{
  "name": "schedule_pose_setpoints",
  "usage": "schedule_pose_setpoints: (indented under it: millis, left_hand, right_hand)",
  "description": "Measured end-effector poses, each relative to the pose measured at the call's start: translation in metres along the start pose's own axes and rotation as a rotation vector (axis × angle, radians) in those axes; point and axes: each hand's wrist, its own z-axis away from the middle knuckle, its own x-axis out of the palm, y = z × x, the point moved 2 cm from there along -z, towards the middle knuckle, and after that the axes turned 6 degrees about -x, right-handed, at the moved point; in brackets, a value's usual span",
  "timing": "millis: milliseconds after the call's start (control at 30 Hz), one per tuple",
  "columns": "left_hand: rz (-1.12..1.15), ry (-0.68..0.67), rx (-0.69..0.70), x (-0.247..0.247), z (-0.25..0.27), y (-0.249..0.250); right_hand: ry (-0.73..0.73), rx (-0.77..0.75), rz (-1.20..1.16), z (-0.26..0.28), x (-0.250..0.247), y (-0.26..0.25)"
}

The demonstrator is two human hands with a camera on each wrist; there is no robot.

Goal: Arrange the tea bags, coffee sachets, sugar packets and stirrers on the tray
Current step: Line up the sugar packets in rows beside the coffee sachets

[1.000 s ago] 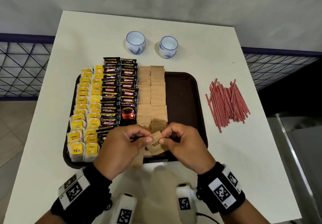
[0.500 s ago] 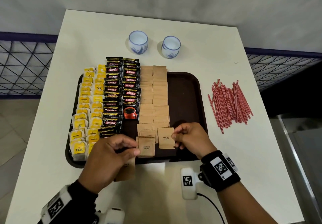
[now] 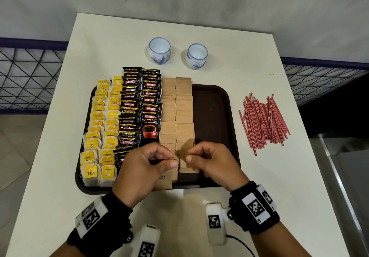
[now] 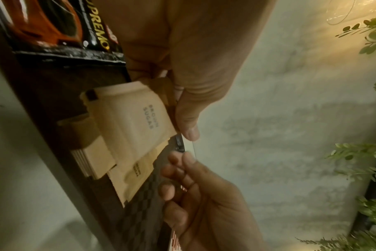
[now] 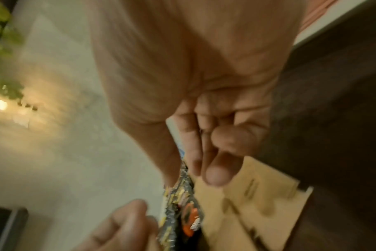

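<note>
Both hands over tray [image 3: 215,100] front: our L hand [image 3: 143,168] pinches sugar packets [image 4: 127,118]; R hand [image 3: 215,162] pinches one, blurred.

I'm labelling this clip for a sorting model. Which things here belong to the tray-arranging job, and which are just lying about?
Part of the job:
tray
tea bags
coffee sachets
sugar packets
sugar stack in the left hand
stirrers, not yet on the tray
right hand

Just lying about:
two cups
table
</note>
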Motion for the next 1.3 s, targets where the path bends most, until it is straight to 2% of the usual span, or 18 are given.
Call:
schedule_pose_setpoints:
  millis: [67, 133, 533, 700, 867, 1000, 1300]
  left_hand:
    - [0.013, 0.000, 0.038, 0.004, -0.004, 0.004]
    - [0.022, -0.001, 0.063, 0.008, -0.005, 0.009]
    - [0.018, 0.039, 0.109, 0.010, -0.001, 0.009]
    - [-0.120, 0.210, 0.077, -0.027, 0.006, 0.000]
    - [-0.186, 0.404, -0.012, -0.078, 0.012, -0.031]
    - [-0.188, 0.499, -0.052, -0.103, 0.017, -0.040]
    - [-0.232, 0.508, -0.072, -0.109, 0.017, -0.061]
  right_hand:
    - [-0.146, -0.017, -0.099, 0.009, 0.006, -0.008]
    - [-0.197, -0.057, -0.087, 0.014, 0.011, -0.013]
    - [-0.080, -0.052, -0.159, 0.014, 0.015, -0.008]
    - [0.080, 0.049, -0.179, 0.007, -0.020, 0.016]
    - [0.039, 0.119, -0.152, 0.007, -0.022, 0.029]
    - [0.016, 0.138, -0.102, 0.004, -0.010, 0.033]
    - [0.038, 0.166, 0.034, 0.006, 0.002, 0.030]
